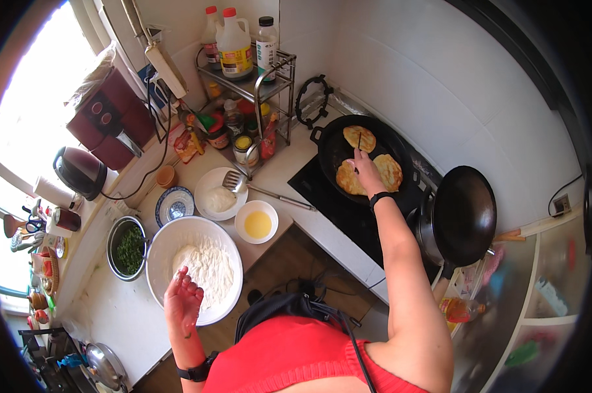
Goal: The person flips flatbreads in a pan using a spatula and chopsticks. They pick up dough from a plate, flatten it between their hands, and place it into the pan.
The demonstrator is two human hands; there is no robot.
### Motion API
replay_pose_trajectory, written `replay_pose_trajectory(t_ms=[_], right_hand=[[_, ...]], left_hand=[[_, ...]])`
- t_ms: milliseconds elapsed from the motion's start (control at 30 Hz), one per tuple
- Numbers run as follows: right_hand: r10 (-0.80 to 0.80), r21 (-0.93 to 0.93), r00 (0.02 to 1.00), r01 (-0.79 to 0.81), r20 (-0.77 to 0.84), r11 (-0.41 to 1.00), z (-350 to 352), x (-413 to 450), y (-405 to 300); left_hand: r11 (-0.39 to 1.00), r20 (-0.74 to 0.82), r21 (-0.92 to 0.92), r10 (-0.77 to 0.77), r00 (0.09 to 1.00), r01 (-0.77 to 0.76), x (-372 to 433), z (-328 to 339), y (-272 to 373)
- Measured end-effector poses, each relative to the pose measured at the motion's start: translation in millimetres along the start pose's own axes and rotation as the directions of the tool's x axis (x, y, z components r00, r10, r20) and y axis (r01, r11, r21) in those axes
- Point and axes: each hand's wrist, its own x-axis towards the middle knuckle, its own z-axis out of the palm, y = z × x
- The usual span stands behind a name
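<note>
My right hand [367, 169] reaches over a black frying pan [333, 162] and grips a thin dark utensil [359, 141], perhaps chopsticks. Its tip is over the far flatbread [362, 133]. Two more browned flatbreads lie nearer, one on the left [347, 181] partly under my hand and one on the right [389, 173]. My left hand [184, 299], dusted with flour, is raised over the near edge of a large white bowl [153, 260] with its fingers loosely curled and nothing in them. Floury dough [210, 270] fills the bowl's bottom.
A plate [205, 184] holds a dough lump [218, 199] and a slotted spatula [234, 182]. Nearby are a bowl of yellow liquid [257, 223], a blue-patterned dish [174, 205] and a pot of chopped greens [130, 250]. A wok [465, 216] stands right of the pan; a bottle rack [276, 88] is behind.
</note>
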Motion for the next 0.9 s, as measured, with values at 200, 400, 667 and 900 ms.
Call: replay_pose_trajectory(t_ms=[200, 400, 667, 900], right_hand=[[-0.055, 0.042, 0.932, 0.075, -0.359, 0.996, 3.7, 27.7, 51.5], [0.599, 0.909, 0.743, 0.032, -0.299, 0.415, -23.4, 32.4, 54.9], [0.751, 0.999, 0.660, 0.039, -0.022, -0.004, -22.4, 6.5, 98.7], [0.756, 0.983, 0.648, 0.062, 0.093, -0.174, -10.6, 2.8, 96.3]], left_hand=[[0.999, -0.018, 0.037, 0.017, 1.000, -0.016, -1.8, 10.5, -2.2], [1.000, -0.031, 0.018, 0.002, 1.000, -0.002, 3.1, 10.9, -6.6], [1.000, 0.027, 0.020, -0.024, 0.999, 0.024, 11.0, 17.3, -11.0], [1.000, 0.082, -0.006, -0.028, 0.996, 0.029, 3.4, 5.5, -8.4]])
